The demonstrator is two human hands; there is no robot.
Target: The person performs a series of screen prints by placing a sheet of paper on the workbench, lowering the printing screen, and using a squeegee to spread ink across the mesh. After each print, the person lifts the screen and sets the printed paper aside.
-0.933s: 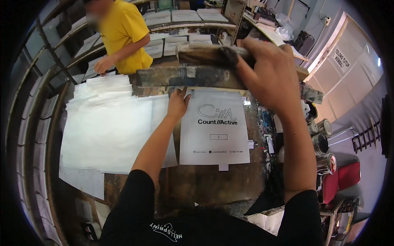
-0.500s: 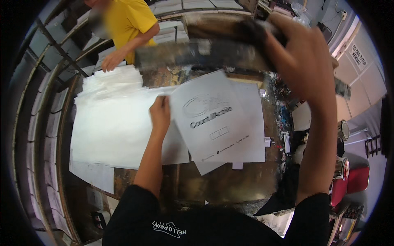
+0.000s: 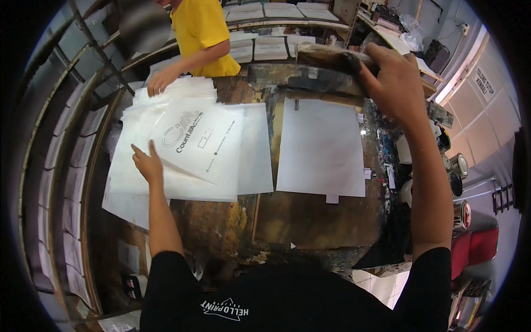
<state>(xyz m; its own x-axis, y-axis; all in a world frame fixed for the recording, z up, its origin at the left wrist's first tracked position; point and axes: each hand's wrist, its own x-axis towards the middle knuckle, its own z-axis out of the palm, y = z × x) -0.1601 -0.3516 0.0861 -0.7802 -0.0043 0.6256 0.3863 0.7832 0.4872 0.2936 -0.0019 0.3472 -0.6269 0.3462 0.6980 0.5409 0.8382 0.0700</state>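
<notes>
Printed sheet point(image 3: 200, 141) already sits atop the white stack point(image 3: 166, 166), left hand point(image 3: 146, 165) flat and open at its corner. Right hand point(image 3: 390, 83) clenches the squeegee point(image 3: 326, 57) above the blank sheet point(image 3: 321, 146), unprinted.

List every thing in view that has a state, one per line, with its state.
Printed sheet: lying on the pile, print up, tilted.
Blank sheet: flat on the table, unprinted.
Sheet pile: fanned out, uneven.
Squeegee: raised, gripped.
Left hand: open, on the pile.
Right hand: closed on the squeegee.
Cans: upright at right.
</notes>
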